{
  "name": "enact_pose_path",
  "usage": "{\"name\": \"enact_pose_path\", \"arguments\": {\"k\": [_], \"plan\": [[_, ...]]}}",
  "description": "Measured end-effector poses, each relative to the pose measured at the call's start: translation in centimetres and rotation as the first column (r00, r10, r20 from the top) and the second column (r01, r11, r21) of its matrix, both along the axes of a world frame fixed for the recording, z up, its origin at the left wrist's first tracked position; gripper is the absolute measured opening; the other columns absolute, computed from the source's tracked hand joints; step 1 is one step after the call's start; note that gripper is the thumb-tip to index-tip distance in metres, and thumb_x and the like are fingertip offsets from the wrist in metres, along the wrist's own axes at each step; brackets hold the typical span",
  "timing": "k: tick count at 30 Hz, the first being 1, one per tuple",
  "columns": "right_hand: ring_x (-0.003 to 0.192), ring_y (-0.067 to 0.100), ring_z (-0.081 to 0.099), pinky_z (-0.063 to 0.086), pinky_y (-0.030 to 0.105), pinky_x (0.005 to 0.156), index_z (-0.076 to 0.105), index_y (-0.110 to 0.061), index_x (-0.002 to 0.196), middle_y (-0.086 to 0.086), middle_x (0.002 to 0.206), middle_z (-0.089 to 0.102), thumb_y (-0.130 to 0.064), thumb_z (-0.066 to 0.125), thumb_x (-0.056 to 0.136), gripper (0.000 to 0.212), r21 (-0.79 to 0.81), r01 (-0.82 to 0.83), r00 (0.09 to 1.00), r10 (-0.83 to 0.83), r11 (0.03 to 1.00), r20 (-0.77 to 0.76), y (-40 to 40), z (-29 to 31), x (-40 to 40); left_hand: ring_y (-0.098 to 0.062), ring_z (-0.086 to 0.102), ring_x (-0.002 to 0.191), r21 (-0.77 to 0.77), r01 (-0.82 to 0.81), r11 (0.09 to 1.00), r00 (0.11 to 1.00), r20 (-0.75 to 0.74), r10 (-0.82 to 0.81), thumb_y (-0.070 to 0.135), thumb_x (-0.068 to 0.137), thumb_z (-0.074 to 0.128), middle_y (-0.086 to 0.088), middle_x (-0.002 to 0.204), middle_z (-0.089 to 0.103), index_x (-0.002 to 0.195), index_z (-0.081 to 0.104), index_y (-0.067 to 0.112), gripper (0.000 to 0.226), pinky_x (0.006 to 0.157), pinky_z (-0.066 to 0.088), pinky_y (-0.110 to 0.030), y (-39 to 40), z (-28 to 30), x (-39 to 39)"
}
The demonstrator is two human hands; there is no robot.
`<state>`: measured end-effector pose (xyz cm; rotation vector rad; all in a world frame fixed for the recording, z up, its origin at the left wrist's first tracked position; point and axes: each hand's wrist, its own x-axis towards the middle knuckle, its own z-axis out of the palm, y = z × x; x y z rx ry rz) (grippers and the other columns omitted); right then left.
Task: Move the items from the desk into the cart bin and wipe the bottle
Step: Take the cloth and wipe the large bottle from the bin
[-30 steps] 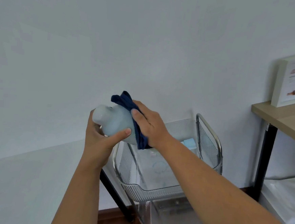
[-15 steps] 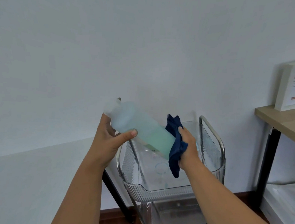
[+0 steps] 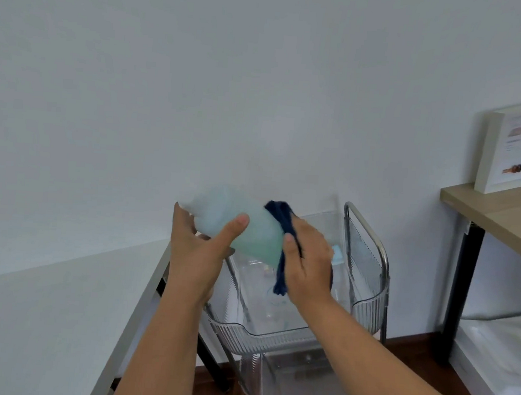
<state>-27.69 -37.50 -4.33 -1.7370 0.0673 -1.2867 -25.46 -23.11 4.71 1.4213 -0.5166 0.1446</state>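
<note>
A translucent pale-green bottle (image 3: 244,227) lies tilted in the air above the cart, its cap end up to the left. My left hand (image 3: 200,252) grips it from below near the upper end. My right hand (image 3: 307,263) presses a dark blue cloth (image 3: 283,230) around the bottle's lower end. Under both hands stands the clear plastic cart bin (image 3: 365,311), with a light blue item (image 3: 337,254) and small bits inside.
A white desk (image 3: 40,320) fills the lower left, its edge beside the cart. A wooden table (image 3: 507,213) with a white framed picture (image 3: 515,149) stands at the right, white flat packages (image 3: 502,356) beneath it. The cart has a metal handle (image 3: 368,234) and a lower bin (image 3: 297,384).
My right hand slid the blue cloth from the bottle's cap end down its body to the lower end. The bottle has tipped a little and my left hand keeps its hold.
</note>
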Motion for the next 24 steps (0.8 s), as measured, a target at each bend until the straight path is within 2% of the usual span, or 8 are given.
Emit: {"name": "enact_pose_path", "arguments": {"k": [4,8,10,13,16,19,21,24], "plan": [[0.104,0.019,0.064,0.048,0.049,0.087,0.058,-0.019,0.130,0.001,0.115,0.068,-0.026,0.038,0.097,0.039,-0.047,-0.254,0.966,0.255,0.966,0.042,2.3,5.6,0.2,-0.027,0.069,0.105,0.064,0.120,0.991,0.993,-0.011,-0.120,0.027,0.061,0.090,-0.003,0.120,0.066,0.119,0.055,0.040,0.069,0.074,0.060,-0.042,0.5,-1.8,0.0],[0.104,0.014,0.063,0.050,0.038,0.088,0.056,-0.022,0.130,-0.005,0.117,0.068,-0.033,0.037,0.099,0.038,-0.195,-0.337,0.942,0.332,0.921,-0.059,1.3,6.1,0.3,-0.031,0.063,0.116,0.017,0.163,0.987,0.985,0.048,-0.163,0.014,0.063,0.091,-0.011,0.127,0.062,0.121,0.056,0.034,0.071,0.083,0.058,-0.042,1.5,-2.4,0.3],[0.102,0.017,0.064,0.050,0.037,0.089,0.059,-0.027,0.125,-0.004,0.112,0.070,-0.038,0.039,0.097,0.036,-0.045,-0.356,0.929,0.348,0.933,-0.126,-0.5,4.4,0.5,-0.027,0.061,0.118,0.021,0.182,0.983,0.977,0.109,-0.183,0.014,0.059,0.089,-0.009,0.126,0.061,0.118,0.056,0.029,0.069,0.087,0.056,-0.039,1.8,-2.3,0.4],[0.101,0.026,0.063,0.047,0.047,0.094,0.068,-0.025,0.110,0.006,0.107,0.072,-0.029,0.045,0.099,0.026,0.244,-0.287,0.912,0.342,0.926,-0.228,-3.6,1.1,0.9,-0.028,0.059,0.119,-0.021,0.258,0.966,0.960,0.122,-0.254,0.010,0.060,0.084,-0.009,0.126,0.059,0.122,0.051,0.020,0.071,0.087,0.055,-0.037,2.4,-2.1,0.5],[0.090,0.019,0.064,0.048,0.045,0.088,0.072,-0.026,0.094,0.004,0.098,0.072,-0.021,0.046,0.100,0.027,0.538,-0.362,0.866,0.489,0.761,-0.109,-4.9,-0.1,0.7,-0.028,0.060,0.119,-0.033,0.315,0.949,0.944,0.115,-0.309,0.005,0.061,0.081,-0.007,0.126,0.061,0.126,0.049,0.019,0.073,0.088,0.054,-0.035,2.7,-2.0,0.6],[0.090,0.018,0.066,0.050,0.038,0.083,0.073,-0.026,0.096,0.003,0.098,0.074,-0.021,0.048,0.099,0.026,0.589,-0.350,0.877,0.475,0.729,-0.067,-5.2,0.3,0.8,-0.023,0.059,0.122,-0.076,0.311,0.948,0.950,0.054,-0.307,-0.004,0.068,0.074,-0.001,0.130,0.062,0.132,0.048,0.032,0.078,0.091,0.054,-0.034,2.3,-2.1,0.6],[0.101,0.021,0.066,0.051,0.037,0.089,0.071,-0.022,0.108,0.005,0.107,0.073,-0.020,0.050,0.098,0.024,0.584,-0.298,0.913,0.403,0.755,-0.055,-4.9,0.3,0.8,-0.021,0.055,0.127,-0.073,0.292,0.954,0.956,0.037,-0.290,0.005,0.077,0.071,0.002,0.136,0.059,0.134,0.044,0.045,0.075,0.099,0.049,-0.041,1.9,-2.2,0.6],[0.109,0.018,0.062,0.049,0.034,0.095,0.066,-0.013,0.120,0.006,0.115,0.068,-0.018,0.052,0.098,0.027,0.508,-0.143,0.967,0.230,0.849,-0.113,-4.0,-0.4,0.7,-0.009,0.065,0.112,-0.026,0.117,0.993,0.993,-0.025,-0.118,0.025,0.078,0.080,0.018,0.122,0.065,0.132,0.040,0.051,0.072,0.081,0.057,-0.032,0.7,-2.3,0.6]]}}
